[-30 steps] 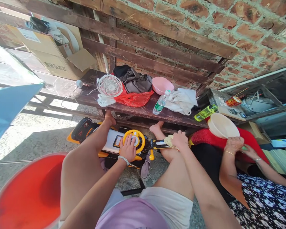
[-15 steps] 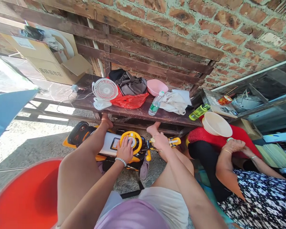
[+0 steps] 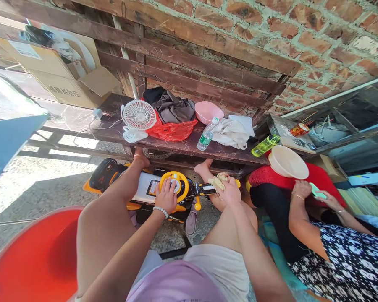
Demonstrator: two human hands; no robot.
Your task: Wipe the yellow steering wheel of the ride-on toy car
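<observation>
My left hand [image 3: 166, 196] lies with its fingers spread on the yellow steering wheel [image 3: 185, 193] of a black, white and yellow ride-on toy [image 3: 145, 184]. A pale yellow, crumpled cloth [image 3: 219, 183] is gripped in my right hand [image 3: 230, 193], over the toy's bar with yellow ends. My right fingers are curled round the cloth and partly hidden by it. The toy stands on the ground between my bare legs, below the bench.
On the wooden bench [image 3: 173, 147] are a white fan [image 3: 140, 114], a red bag [image 3: 173, 131], a pink bowl [image 3: 208, 111] and a water bottle [image 3: 205, 136]. At the right, a seated person holds a green object [image 3: 317, 191] near a cream bowl [image 3: 288, 162]. A red stool [image 3: 34, 256] stands left.
My right hand has moved right along the bar, and more of the cloth now shows in it. The other person's hands have parted, showing the green object. My left hand stays on the wheel.
</observation>
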